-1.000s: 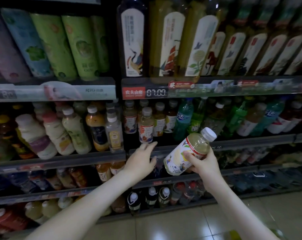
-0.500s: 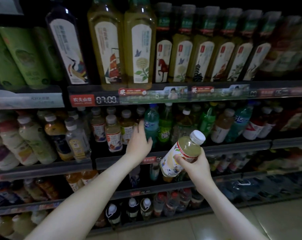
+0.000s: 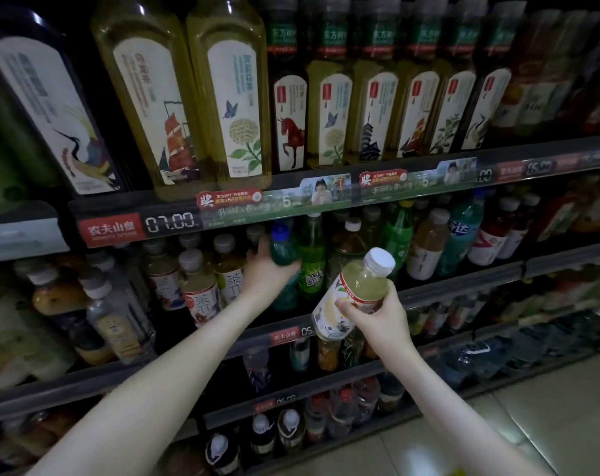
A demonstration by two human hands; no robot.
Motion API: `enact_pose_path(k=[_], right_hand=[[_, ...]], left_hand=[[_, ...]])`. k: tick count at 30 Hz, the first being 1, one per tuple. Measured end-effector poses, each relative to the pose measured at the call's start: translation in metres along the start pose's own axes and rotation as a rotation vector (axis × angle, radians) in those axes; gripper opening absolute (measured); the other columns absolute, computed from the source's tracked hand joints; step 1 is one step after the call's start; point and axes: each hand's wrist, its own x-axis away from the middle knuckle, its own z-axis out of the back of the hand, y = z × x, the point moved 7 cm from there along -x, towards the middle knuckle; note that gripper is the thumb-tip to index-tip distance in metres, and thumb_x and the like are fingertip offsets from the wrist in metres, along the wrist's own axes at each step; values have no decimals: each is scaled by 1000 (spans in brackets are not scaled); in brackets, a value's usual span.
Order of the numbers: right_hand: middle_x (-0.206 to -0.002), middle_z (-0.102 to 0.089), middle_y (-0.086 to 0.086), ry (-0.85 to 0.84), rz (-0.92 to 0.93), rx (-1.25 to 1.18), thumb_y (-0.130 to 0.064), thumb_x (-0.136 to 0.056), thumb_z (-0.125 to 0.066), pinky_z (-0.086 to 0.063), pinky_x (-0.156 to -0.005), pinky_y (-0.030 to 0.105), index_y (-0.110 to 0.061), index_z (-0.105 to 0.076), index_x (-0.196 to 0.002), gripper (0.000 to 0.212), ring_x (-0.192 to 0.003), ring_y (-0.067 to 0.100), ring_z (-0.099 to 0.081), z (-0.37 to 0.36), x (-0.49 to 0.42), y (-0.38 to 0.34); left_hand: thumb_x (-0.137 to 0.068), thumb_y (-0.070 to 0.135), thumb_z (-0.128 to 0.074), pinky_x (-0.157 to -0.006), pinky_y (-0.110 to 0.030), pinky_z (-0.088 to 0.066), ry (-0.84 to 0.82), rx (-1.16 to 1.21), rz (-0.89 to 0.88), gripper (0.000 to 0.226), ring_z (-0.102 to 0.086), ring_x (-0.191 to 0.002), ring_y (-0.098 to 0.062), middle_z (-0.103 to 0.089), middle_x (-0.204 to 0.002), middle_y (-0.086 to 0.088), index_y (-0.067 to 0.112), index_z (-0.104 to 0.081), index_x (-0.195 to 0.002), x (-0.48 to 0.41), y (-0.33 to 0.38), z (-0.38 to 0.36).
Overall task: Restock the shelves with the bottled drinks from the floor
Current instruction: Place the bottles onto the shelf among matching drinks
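— Bottle of pale yellow drink (image 3: pixel 351 293), where is it?

— It is in the right hand (image 3: pixel 377 312), held in front of the shelves and not resting on any of them. The hand grips it around the label part, fingers closed on the body. The bottle is tilted, with its white cap (image 3: pixel 380 262) pointing up and to the right, and its base down to the left.

— And the left hand (image 3: pixel 266 271)?

— It reaches into the middle shelf (image 3: pixel 463 286), up and to the left of the held bottle. Its fingers wrap around a blue-green bottle with a blue cap (image 3: pixel 282 249), which stands in the row there. So this hand is closed on that bottle.

— What stands beside it?

— Just to the right is a green soda bottle (image 3: pixel 313 259). To the left stand tea bottles with white caps (image 3: pixel 197 283). The held bottle is in front of the green soda bottle, lower than its cap.

— And above?

— On the upper shelf stand tall bottles of yellow tea with illustrated labels (image 3: pixel 235 97), and below them is a price strip (image 3: pixel 169 222) showing 07.00. Lower shelves hold more bottles, too dark to tell what kind. Pale floor tiles (image 3: pixel 549 424) show at the bottom right.
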Motion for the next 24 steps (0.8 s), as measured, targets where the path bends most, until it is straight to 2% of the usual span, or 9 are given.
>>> enact_pose_path(k=[3, 7, 10, 12, 15, 18, 22, 24], right_hand=[[-109, -58, -16, 16, -11, -9, -22, -76, -81, -43, -83, 22, -32, -44, -117, 56, -97, -6, -54, -7, -10, 7], [-108, -58, -18, 11, -31, -1, -24, -76, -81, -44, -88, 27, -30, -44, -120, 59, -100, 0, -56, -24, -21, 16], [-105, -57, -19, 14, -26, 21, -24, -75, -82, -42, -85, 24, -30, -43, -119, 59, -93, -4, -55, -37, -29, 19], [-105, -57, -17, 19, -22, 27, -26, -74, -82, -42, -84, 24, -30, -43, -119, 60, -94, 1, -56, -46, -33, 21], [-111, -57, -10, 15, -20, 20, -27, -75, -82, -43, -87, 26, -30, -41, -121, 61, -101, 9, -56, -59, -39, 25], [-108, -57, -13, 3, -11, 28, -26, -75, -82, -41, -83, 23, -29, -41, -119, 60, -98, 8, -56, -73, -42, 25], [-106, -58, -9, -11, -1, 53, -24, -75, -82, -40, -76, 15, -25, -43, -117, 57, -97, 7, -56, -91, -45, 25], [-108, -58, -8, -19, 18, 71, -21, -75, -82, -41, -78, 15, -21, -45, -119, 58, -100, 8, -56, -100, -49, 23]], left_hand=[[-80, 38, -74, -81, -26, -43, 9, 85, 0, 70, -59, -109, -27, -62, -120, -4, 19, -36, -136, 31, -10, 18], [-77, 34, -78, -86, -26, -44, 42, 210, 36, 54, -61, -105, -20, -65, -112, 0, 22, -47, -121, 48, -37, 40], [-77, 28, -79, -86, -24, -45, 65, 263, 30, 45, -63, -99, -12, -66, -101, 9, 23, -52, -112, 58, -44, 53], [-76, 25, -80, -87, -24, -47, 81, 300, 15, 40, -64, -94, -3, -66, -97, 15, 23, -56, -107, 64, -43, 62], [-75, 20, -81, -82, -12, -47, 127, 308, -50, 41, -62, -89, 10, -66, -96, 19, 28, -56, -106, 74, -38, 80], [-74, 16, -81, -79, -10, -48, 179, 301, -87, 47, -63, -88, 8, -67, -95, 16, 23, -55, -112, 83, -37, 98], [-74, 15, -81, -75, -6, -47, 243, 287, -87, 46, -63, -85, 10, -66, -91, 18, 38, -53, -101, 94, -38, 121], [-74, 16, -81, -75, -5, -46, 266, 278, -81, 43, -62, -85, 10, -66, -88, 20, 39, -52, -96, 98, -41, 130]])
